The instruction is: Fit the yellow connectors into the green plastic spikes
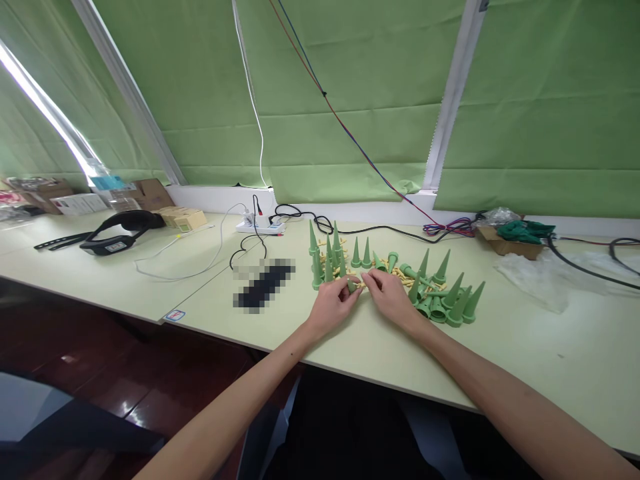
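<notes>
My left hand (pixel 334 303) is closed on a green cone (pixel 352 286), whose wide end faces right. Against that end, my right hand (pixel 387 293) pinches a small yellow piece (pixel 363 284). Just behind my left hand, several green cones (pixel 329 257) stand upright in a group, with yellow pieces around them. Two more cones (pixel 367 253) stand behind the hands. Loose yellow pieces (pixel 400 270) are heaped beyond my right hand. To its right, more green cones (pixel 456 308) stand or lie on their sides.
On the pale table (pixel 280 327) are a power strip (pixel 260 225), a blurred dark object (pixel 265 285) and a black headset (pixel 117 233) at the left. At the right are a cardboard box (pixel 510 245) and clear plastic wrap (pixel 535 280). Cables run along the back.
</notes>
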### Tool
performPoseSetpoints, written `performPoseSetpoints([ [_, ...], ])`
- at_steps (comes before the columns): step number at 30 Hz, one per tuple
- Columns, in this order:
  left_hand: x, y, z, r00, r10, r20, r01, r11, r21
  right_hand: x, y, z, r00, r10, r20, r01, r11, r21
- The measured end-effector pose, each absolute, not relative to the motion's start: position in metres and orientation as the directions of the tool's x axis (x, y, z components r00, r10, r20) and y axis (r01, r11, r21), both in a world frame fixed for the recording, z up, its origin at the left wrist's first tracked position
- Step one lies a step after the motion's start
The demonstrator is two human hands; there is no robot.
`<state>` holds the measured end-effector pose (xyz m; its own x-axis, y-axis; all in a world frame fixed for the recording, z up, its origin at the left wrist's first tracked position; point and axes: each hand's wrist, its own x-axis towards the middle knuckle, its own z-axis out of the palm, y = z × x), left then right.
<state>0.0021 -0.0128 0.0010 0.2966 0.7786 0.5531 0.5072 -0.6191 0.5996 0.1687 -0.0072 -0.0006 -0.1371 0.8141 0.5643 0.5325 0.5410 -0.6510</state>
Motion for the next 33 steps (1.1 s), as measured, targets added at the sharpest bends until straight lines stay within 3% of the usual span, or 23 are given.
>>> performPoseSetpoints([
  [14,0.0023,-0.0151,0.0027,0.355,0.783,0.511,0.514,-0.62,0.593,0.1684,-0.0094,0.0033,-0.123,0.846,0.519,0.556,0.492,-0.67],
  [33,0.0021,-0.0123,0.0019,0.267,0.782,0.564,0.555,-0.603,0.573,0.1685,-0.0141,0.0079,-0.221,0.809,0.546,0.475,0.578,-0.664],
])
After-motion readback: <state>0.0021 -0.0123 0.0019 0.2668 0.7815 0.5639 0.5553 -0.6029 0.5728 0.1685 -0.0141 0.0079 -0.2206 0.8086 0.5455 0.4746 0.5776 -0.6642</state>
